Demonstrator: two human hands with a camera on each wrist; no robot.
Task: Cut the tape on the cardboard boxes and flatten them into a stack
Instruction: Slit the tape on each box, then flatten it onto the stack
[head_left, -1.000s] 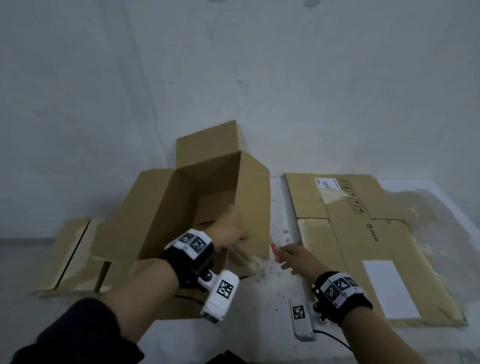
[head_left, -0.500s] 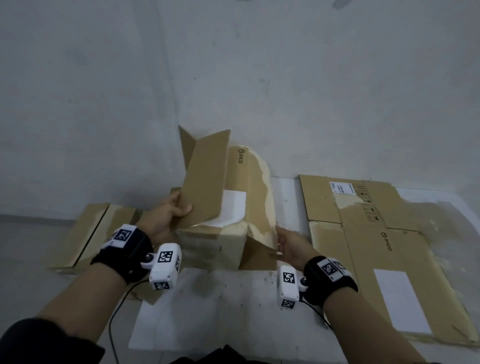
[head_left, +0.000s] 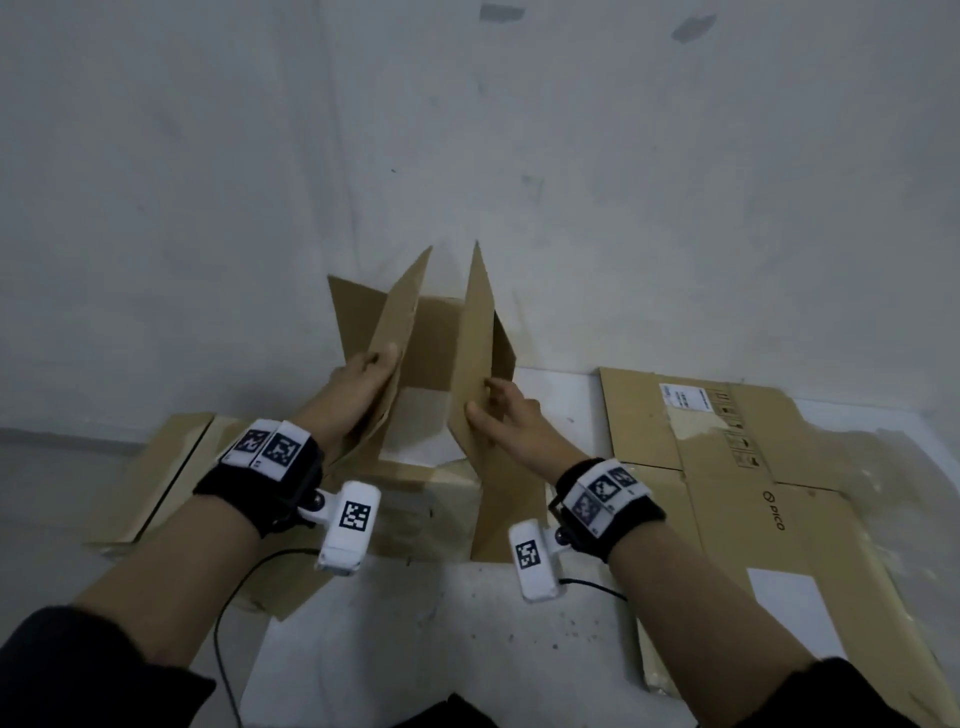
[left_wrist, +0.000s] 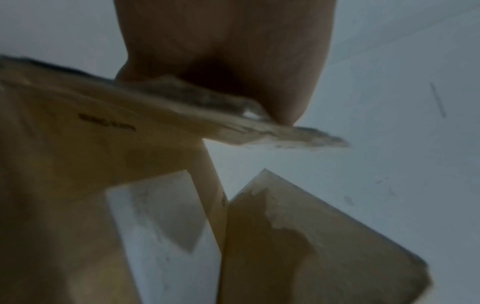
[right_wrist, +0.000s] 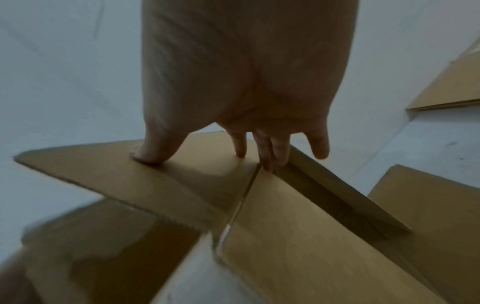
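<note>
My left hand (head_left: 363, 395) grips 1 flap of the cardboard box (head_left: 441, 358); my right hand (head_left: 506, 421), fingers seemingly straight, presses another.

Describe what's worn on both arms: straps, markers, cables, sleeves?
Each wrist carries a black band topped with white fiducial tags: left hand, right hand. A white tagged camera pod hangs under each, trailing a thin black cable. Dark sleeves end at mid-forearm.
</note>
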